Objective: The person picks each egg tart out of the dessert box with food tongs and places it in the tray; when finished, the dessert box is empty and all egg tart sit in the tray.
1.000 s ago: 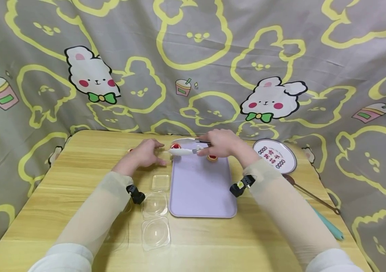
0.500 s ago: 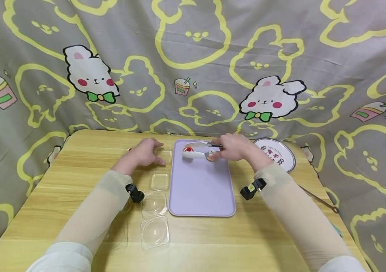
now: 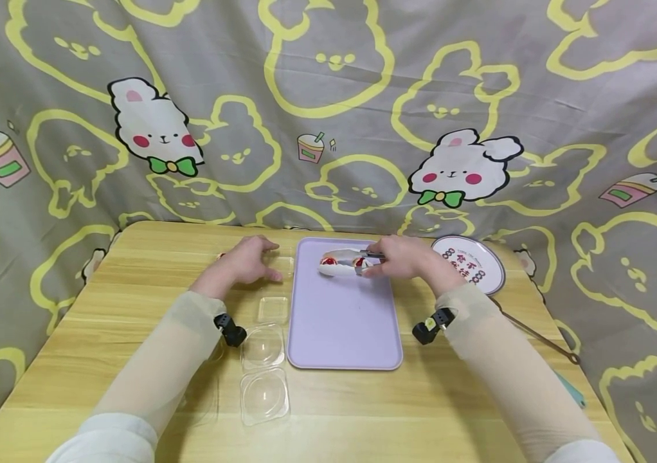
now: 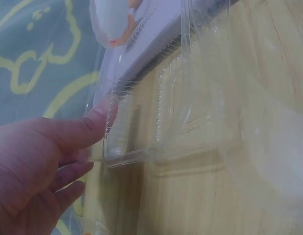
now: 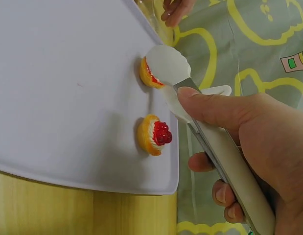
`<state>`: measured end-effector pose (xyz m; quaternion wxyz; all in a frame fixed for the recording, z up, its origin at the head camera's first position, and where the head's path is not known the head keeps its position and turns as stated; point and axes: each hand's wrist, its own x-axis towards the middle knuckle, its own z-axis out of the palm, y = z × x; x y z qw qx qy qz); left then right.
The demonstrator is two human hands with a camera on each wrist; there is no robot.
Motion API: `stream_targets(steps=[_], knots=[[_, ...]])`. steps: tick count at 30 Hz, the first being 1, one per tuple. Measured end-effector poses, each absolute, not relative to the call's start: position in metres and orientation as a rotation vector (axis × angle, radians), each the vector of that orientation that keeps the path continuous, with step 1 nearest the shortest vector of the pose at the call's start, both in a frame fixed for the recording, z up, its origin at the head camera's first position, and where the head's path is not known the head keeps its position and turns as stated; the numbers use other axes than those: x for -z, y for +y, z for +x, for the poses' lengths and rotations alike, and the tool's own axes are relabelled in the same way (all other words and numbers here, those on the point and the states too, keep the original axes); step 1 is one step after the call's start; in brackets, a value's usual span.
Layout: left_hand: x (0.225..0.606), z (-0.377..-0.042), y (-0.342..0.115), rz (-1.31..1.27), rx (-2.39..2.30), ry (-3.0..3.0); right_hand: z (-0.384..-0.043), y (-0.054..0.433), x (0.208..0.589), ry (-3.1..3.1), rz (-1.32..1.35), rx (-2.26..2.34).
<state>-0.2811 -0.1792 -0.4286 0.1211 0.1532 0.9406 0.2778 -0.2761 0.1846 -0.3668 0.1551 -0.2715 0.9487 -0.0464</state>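
My right hand (image 3: 400,254) grips metal tongs (image 5: 229,171) with white tips, low over the far end of the lilac tray (image 3: 346,328). One small fruit tart (image 5: 149,73) lies by the tong tips, partly hidden behind one of them. A second tart (image 5: 153,135), with red berries on cream, sits on the tray beneath the tongs. To the left of the tray, my left hand (image 3: 247,260) pinches the edge of a clear plastic box (image 4: 141,156), its thumb showing at the box's wall in the left wrist view.
Clear plastic boxes (image 3: 265,397) stand left of the tray, nearer me. A bit of red (image 3: 221,256) shows beside my left hand. At the right are a round plate (image 3: 470,263) with red writing, a brown long handle (image 3: 537,334) and a teal handle (image 3: 570,389). A patterned cloth hangs behind.
The tongs have moved right with the tart, from the tray's left edge to beside the other tart, and their tips now look further apart. My left hand has stayed in place.
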Motion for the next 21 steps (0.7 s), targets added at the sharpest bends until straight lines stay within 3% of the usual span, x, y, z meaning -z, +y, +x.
stream_targets(steps=[21], knots=[[0.421, -0.274, -0.182, 0.548, -0.702, 2.762, -0.266, 0.19, 0.36, 2.777, -0.737, 0.211]])
